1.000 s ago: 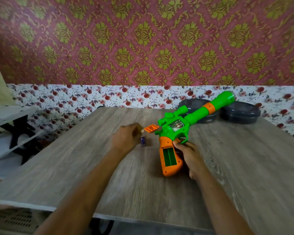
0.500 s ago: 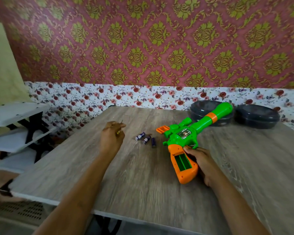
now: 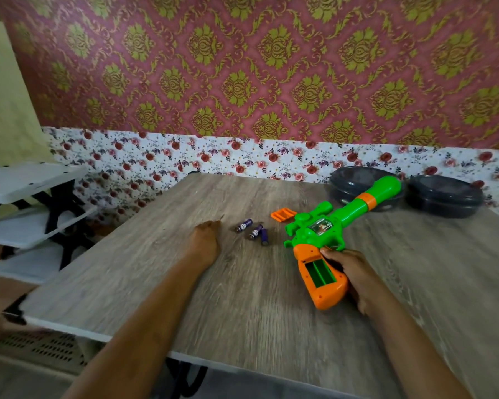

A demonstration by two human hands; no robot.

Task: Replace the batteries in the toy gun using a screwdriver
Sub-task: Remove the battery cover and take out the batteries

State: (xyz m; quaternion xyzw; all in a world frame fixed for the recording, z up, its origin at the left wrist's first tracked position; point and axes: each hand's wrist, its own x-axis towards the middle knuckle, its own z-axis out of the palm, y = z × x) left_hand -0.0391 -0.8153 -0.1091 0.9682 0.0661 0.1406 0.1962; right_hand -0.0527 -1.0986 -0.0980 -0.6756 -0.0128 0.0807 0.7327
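Filling most of the view, a grey wood-grain tabletop (image 3: 242, 306) against patterned wallpaper (image 3: 242, 82), two dark round bowls (image 3: 444, 197) at its far right edge. Right of centre on the wood, a green and orange plastic toy gun (image 3: 323, 228), muzzle over the bowl nearer the centre, open battery bay in the orange grip facing up, right hand (image 3: 355, 272) wrapped round that grip. Further left, left hand (image 3: 206, 240) knuckles-up with fingers curled under, too blurred to tell whether pinching anything; between it and the gun, a ribbed orange battery cover (image 3: 283, 215) and three small purple cylindrical batteries (image 3: 255, 231) loose on the wood.
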